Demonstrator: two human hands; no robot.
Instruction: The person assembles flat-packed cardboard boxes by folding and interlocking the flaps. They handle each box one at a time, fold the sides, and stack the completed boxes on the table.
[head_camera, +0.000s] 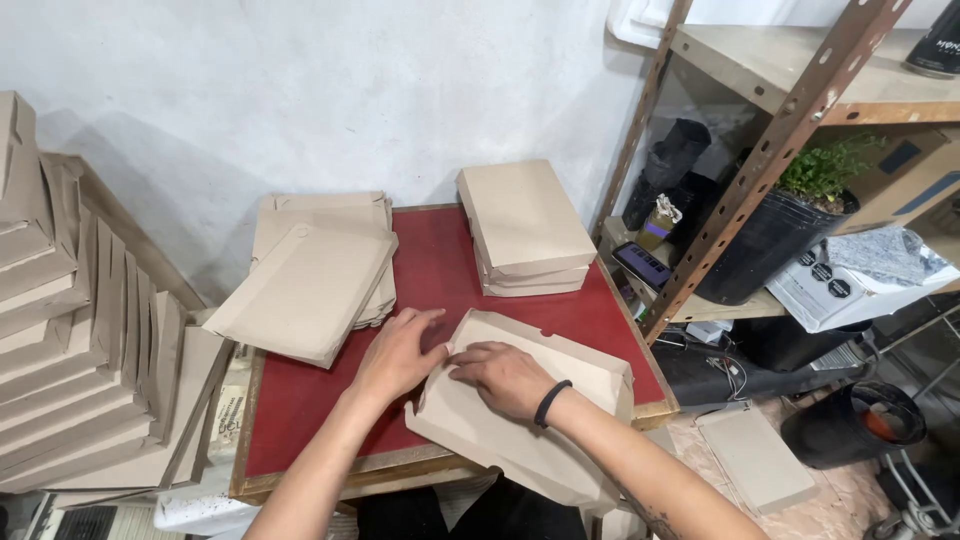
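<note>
Both hands, left hand (395, 355) and right hand (505, 378), are pressing flat (fingers spread, clamped on nothing) on the light, bendable brown cardboard box (520, 425) lying on the red desk (440, 270); its edges look best for holding.

Two bare forearms come up from the bottom edge of the frame toward its centre, with no sleeves showing anywhere along them. The left hand (398, 352) wears nothing: no ring, band or glove shows on it. The right hand (503, 377) is also ungloved, and a plain black band, narrow and smooth like a hair tie or cord bracelet, circles its wrist just below centre frame. Low on the right forearm, near the bottom edge, there is a dark marking, possibly a tattoo, too cropped to make out.
</note>
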